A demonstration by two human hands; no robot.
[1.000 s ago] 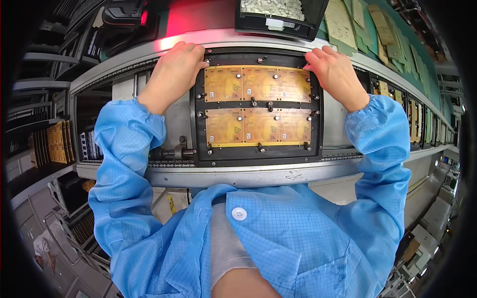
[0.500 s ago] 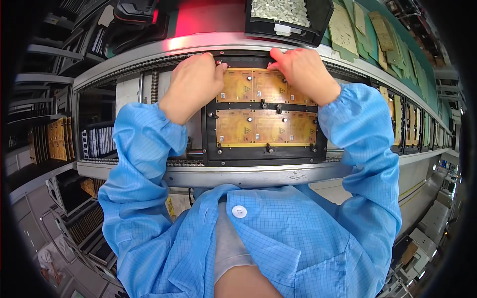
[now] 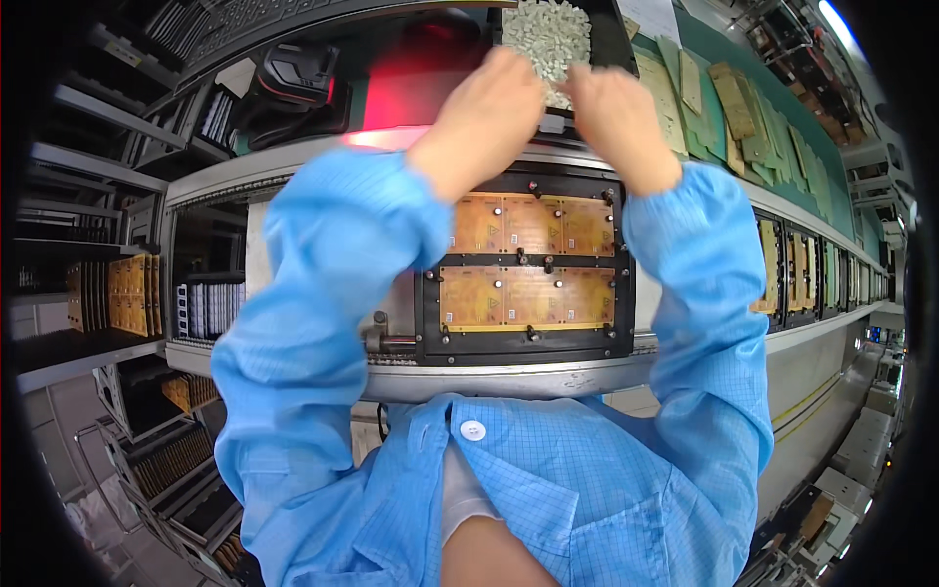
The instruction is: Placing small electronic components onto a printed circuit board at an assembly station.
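Note:
Both my hands are raised at a black bin [image 3: 626,44] heaped with small pale parts [image 3: 548,34]. My left hand [image 3: 494,115] reaches over its near left corner, fingers bent down. Just right of it, my right hand [image 3: 618,119] curls over the near side of the heap. Motion smears the fingers of both, and whether they hold any parts does not show. Below them a black carrier frame [image 3: 533,347] lies on the conveyor. It bears two rows of amber circuit boards, a far one [image 3: 533,225] and a near one [image 3: 528,296], among small black clamps.
A metal conveyor rail [image 3: 577,380] runs along my front. Further carriers with boards [image 3: 782,264] line up to the right. Greenish flat panels [image 3: 729,112] lie beyond the conveyor. A dark device [image 3: 293,83] stands by red light at far left. Racked boards [image 3: 127,293] stand left.
Both hands have left the far edge of the carrier and moved forward to the bin of small parts. The view has shifted, so the carrier appears lower.

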